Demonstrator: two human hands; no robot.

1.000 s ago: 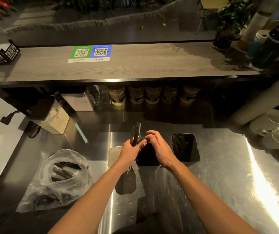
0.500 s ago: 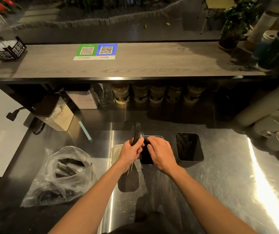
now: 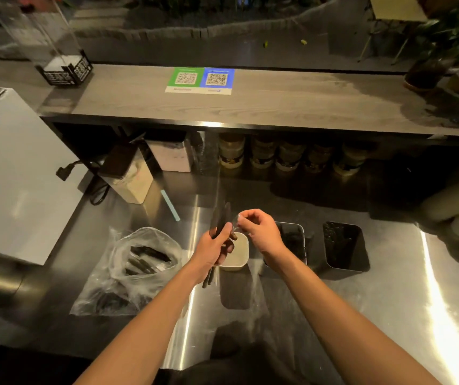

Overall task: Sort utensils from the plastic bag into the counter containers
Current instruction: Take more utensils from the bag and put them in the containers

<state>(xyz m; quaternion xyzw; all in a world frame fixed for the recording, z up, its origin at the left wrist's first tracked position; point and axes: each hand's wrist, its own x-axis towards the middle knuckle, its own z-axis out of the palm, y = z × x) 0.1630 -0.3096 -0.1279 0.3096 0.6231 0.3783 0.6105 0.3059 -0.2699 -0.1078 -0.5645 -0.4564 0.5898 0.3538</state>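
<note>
1. Over the pale square plastic container [image 3: 238, 254] at mid-counter, the left hand [image 3: 213, 250] grips a bundle of slim black plastic utensils [image 3: 220, 218]; its fingers curl round the bundle's middle, and the handle ends poke out below the palm.
2. The right hand [image 3: 261, 232] pinches a scrap of clear film [image 3: 236, 220] between thumb and forefinger, just beside the bundle; whether it is a wrapper I cannot tell.
3. The utensils look light, stiff and smooth, and likely to slide past one another; a firm hold at mid-length should stop them fanning.
4. The crinkled transparent plastic bag [image 3: 144, 234] slumps to the left, soft and limp, with more dark utensils inside; to the right stand a steel-rimmed dark container [image 3: 302, 237] and a black square container [image 3: 360, 245], on the glossy brushed-steel counter [image 3: 389, 315].
</note>
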